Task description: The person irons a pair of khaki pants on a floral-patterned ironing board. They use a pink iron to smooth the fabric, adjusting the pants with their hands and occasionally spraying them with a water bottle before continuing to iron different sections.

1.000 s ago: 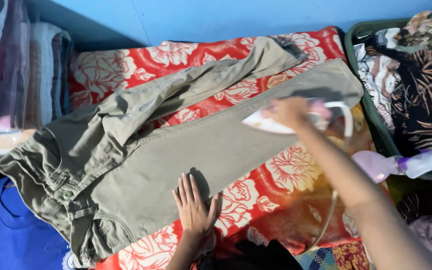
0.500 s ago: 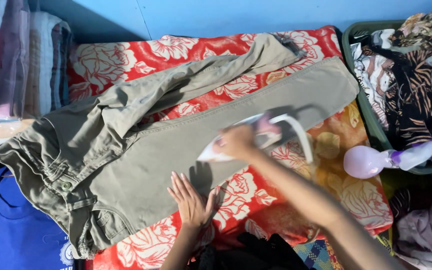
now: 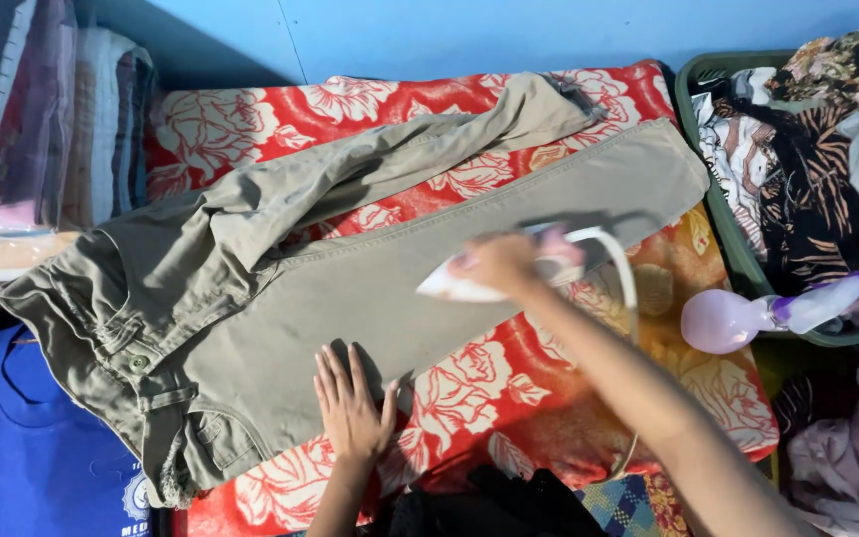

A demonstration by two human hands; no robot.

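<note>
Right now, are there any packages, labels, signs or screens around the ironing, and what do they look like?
Clear plastic bags of folded clothes: stacked at far left, shiny, see-through.
Round print on the blue T-shirt: bottom left corner, pale emblem on blue.
Spray bottle: right, by the green basket, lying down, translucent lilac.
No signs or screens.

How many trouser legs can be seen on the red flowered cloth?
2. The near leg lies flat under the iron, which the right hand holds; the left hand presses its lower edge. The far leg lies wrinkled behind it.
</note>
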